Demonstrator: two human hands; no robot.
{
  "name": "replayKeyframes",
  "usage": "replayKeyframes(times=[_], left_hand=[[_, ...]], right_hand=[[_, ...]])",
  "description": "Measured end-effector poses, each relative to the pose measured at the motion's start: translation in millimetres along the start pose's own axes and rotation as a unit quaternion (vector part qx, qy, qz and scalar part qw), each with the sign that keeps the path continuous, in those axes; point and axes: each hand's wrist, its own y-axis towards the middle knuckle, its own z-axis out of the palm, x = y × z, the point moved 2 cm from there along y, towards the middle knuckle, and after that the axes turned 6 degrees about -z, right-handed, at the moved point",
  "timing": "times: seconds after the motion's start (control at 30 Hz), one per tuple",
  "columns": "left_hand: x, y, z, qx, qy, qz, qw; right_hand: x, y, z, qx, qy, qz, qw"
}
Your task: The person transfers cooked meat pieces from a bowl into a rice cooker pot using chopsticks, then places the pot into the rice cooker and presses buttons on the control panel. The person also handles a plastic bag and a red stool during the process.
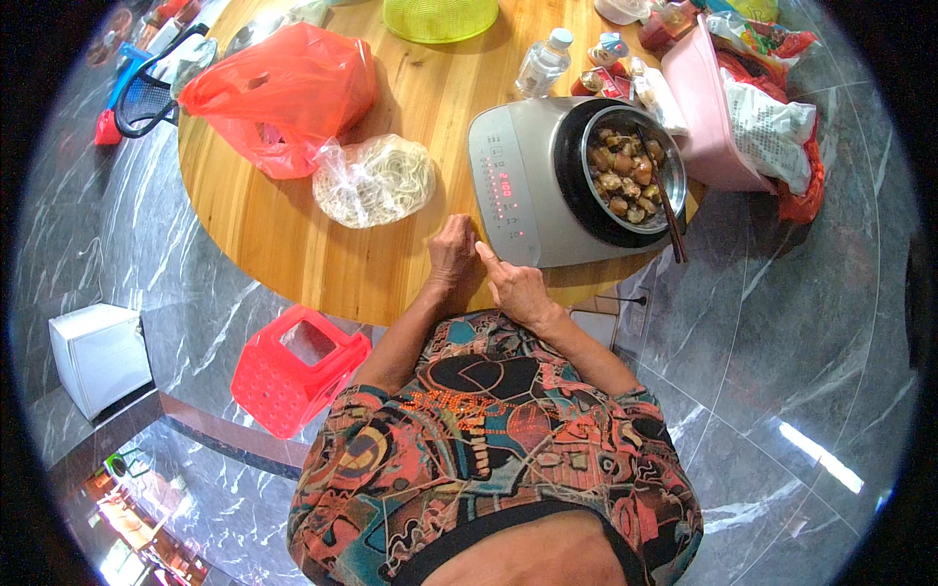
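Observation:
My left hand (452, 249) rests on the wooden table by the near left corner of an induction cooker (524, 187), fingers curled in and nothing visible in them. Just right of it, my right hand (522, 291) points its index finger at the cooker's near left edge, with no object held. Red digits and lights glow on the control panel (502, 183). On the black cooking plate (575, 172) sits a round metal pan (678, 172) of browned chunks of food (623, 176), probably meat. A pair of dark chopsticks (668, 209) leans across the pan's rim.
Left on the round table (278, 242) are a bag of noodles (385, 179) and a red plastic bag (293, 95). A yellow mesh basket (440, 18) and clear bottle (544, 64) stand farther back. A pink bin (707, 110) is at right; a red plastic stool (293, 373) stands below left.

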Motion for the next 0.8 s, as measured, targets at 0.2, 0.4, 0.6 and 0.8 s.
replayKeyframes(times=[0.2,0.4,0.6,0.8], left_hand=[[0,-1,-3,0.008,0.000,0.000,1.000],[0,-2,-3,0.010,0.014,-0.012,1.000],[2,-1,0,-0.010,0.003,0.005,1.000],[-1,-1,-3,-0.012,0.000,0.002,1.000]], right_hand=[[4,-7,-1,-0.012,0.004,0.013,1.000],[9,-11,1,0.002,0.010,0.025,1.000],[12,-14,1,0.000,0.012,0.041,0.999],[16,-16,-5,-0.003,0.049,0.057,0.997]])
